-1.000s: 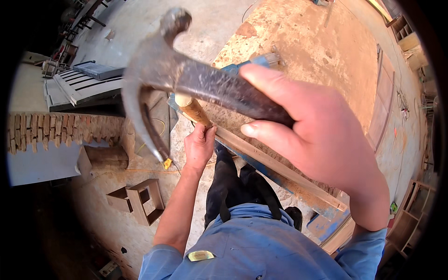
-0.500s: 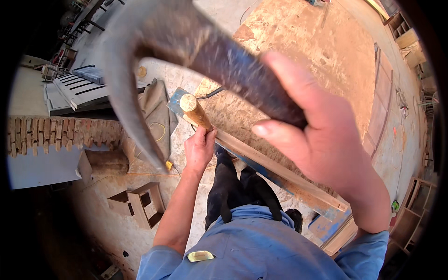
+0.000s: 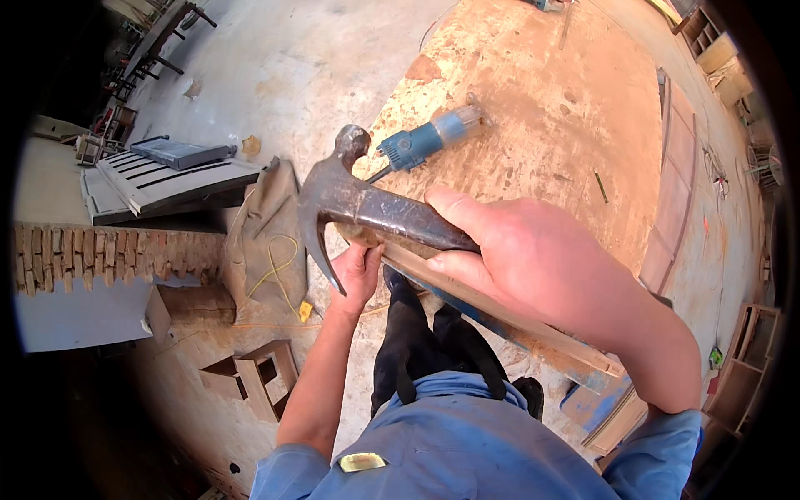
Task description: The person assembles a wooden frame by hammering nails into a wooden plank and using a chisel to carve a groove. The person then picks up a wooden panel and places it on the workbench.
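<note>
My right hand (image 3: 533, 250) is closed around the shaft of a dark claw hammer (image 3: 379, 204). The hammer's head points left and its curved claw hangs toward me, over my left hand (image 3: 357, 275). That left hand is closed around an upright wooden handle (image 3: 358, 236), by its look a chisel's. The hammer covers most of this handle, and no blade shows. Whether hammer and handle touch, I cannot tell. Both hands are at the near-left end of a long wooden strip (image 3: 542, 321), which lies along the table's near edge.
A teal trim router (image 3: 417, 146) with a clear base lies on the dusty plywood tabletop (image 3: 542, 108), with a pencil-like stick (image 3: 601, 187) to its right. On the floor at left are a small open wooden box frame (image 3: 271, 379), a brown cloth (image 3: 271, 225) and a yellow cord (image 3: 279, 267).
My right hand has brought the hammer down from close before the camera to above my left hand. The hammer now covers the wooden handle's top, and the router has come into sight.
</note>
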A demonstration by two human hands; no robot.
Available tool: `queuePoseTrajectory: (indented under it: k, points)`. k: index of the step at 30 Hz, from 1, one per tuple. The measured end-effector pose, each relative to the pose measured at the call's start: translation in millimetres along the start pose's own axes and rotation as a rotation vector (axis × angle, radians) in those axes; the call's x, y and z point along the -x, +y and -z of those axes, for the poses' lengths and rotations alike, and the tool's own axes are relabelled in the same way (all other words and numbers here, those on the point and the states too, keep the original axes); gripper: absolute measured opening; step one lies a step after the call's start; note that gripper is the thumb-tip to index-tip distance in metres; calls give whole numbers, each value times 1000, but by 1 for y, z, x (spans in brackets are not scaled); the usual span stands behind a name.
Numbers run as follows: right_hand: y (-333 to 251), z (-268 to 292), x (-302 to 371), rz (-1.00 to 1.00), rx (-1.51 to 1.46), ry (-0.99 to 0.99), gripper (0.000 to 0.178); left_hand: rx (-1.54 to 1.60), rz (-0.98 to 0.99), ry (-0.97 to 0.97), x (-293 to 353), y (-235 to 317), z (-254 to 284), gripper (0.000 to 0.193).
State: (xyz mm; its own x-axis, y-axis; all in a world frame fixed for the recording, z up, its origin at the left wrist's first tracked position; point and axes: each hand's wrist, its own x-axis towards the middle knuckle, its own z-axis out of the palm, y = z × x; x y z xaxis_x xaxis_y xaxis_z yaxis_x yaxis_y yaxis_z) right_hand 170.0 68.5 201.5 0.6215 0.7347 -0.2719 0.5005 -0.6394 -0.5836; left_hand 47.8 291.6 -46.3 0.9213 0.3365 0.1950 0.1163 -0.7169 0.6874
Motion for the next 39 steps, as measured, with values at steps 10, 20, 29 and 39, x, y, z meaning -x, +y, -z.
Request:
queuePoseTrajectory:
  k: [10, 20, 29, 39]
  points:
    - [84, -138, 47, -337, -459, 255, 36, 283, 28, -118, -5, -22, 3, 13]
    - [123, -201, 67, -469, -454, 178, 34, 873, 273, 192, -32, -24, 29, 16]
    - [123, -203, 65, -461, -401, 145, 35, 667, 344, 212, -29, -48, 23, 10]
    - [122, -201, 62, -458, -416, 167, 39, 567, 365, 175, -34, -52, 19, 8]
